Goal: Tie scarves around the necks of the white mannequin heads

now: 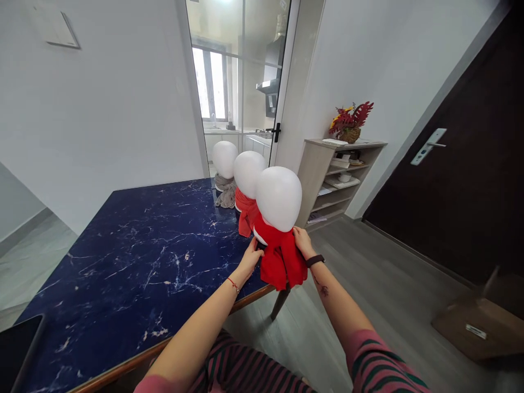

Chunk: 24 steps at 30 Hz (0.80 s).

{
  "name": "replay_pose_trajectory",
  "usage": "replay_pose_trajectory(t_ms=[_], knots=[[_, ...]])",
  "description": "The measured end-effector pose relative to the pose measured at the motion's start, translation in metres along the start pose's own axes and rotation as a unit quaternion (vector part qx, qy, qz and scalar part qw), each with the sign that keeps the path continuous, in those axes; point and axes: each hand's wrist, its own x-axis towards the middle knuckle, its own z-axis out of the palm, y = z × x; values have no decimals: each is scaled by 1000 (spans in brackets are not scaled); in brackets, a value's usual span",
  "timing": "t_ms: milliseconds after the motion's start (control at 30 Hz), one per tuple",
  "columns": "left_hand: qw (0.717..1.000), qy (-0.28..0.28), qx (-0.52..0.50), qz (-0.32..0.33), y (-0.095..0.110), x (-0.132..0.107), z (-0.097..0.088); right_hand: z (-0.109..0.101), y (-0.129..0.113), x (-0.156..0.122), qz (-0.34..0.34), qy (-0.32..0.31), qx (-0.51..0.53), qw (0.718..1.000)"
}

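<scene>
The nearest white balloon (279, 197) stands upright at the table's right corner with a red scarf (282, 262) wrapped beneath it. The scarf's two ends hang over the table edge. My left hand (249, 261) is closed around the left side of the dark, white-rimmed base under this balloon, mostly covered by the scarf. On the opposite side, my right hand (303, 244) grips the scarf, its fingertips partly hidden. Behind stand a second white balloon (249, 173) with a coral scarf (246, 213) and a third balloon (225, 159) with a grey scarf (226, 191).
The blue marbled table (164, 256) has a dark tablet-like device (20, 349) at its near left corner. A shelf unit (323, 164) holds a basket of red leaves (351, 134). A glass door (241, 71) is behind; a cardboard box (478, 327) sits at right.
</scene>
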Motion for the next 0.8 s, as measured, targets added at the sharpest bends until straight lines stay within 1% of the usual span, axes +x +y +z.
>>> replay_pose_trajectory(t_ms=[67, 100, 167, 233, 267, 300, 333, 367, 400, 433, 467, 533, 600, 633, 700, 767, 800], knots=[[999, 26, 19, -1, 0, -16, -5, -12, 0, -17, 29, 72, 52, 996], [999, 38, 34, 0, 1, -28, -10, -17, -2, -33, 42, 114, 75, 990], [996, 58, 72, 12, 5, -60, -27, -22, -11, -75, 50, 188, 115, 974], [990, 78, 114, 41, 12, -97, -53, -17, -30, -126, 20, 213, 159, 964], [984, 87, 143, 59, 16, -115, -68, -10, -43, -151, -32, 187, 209, 959], [961, 97, 239, 100, 20, -132, -86, -2, -58, -173, -93, 111, 244, 959], [928, 112, 329, 133, 25, -146, -105, 9, -75, -191, -145, 18, 269, 952], [893, 135, 401, 156, 30, -158, -125, 20, -94, -205, -189, -51, 282, 939], [859, 156, 458, 170, 35, -167, -144, 32, -114, -215, -227, -104, 281, 927], [825, 168, 509, 181, 40, -174, -163, 44, -134, -221, -260, -141, 269, 917], [790, 180, 554, 190, 45, -179, -181, 56, -154, -225, -293, -166, 245, 909], [725, 187, 630, 205, 50, -183, -210, 78, -189, -228, -356, -195, 176, 897], [671, 179, 689, 208, 51, -184, -228, 97, -214, -232, -411, -203, 108, 882], [649, 170, 712, 206, 50, -185, -233, 105, -223, -235, -429, -199, 81, 878], [614, 158, 747, 199, 46, -185, -236, 114, -231, -242, -445, -184, 44, 875], [591, 151, 769, 193, 43, -185, -235, 118, -233, -248, -446, -173, 20, 878], [585, 147, 774, 191, 42, -185, -233, 118, -232, -250, -448, -173, 12, 877]])
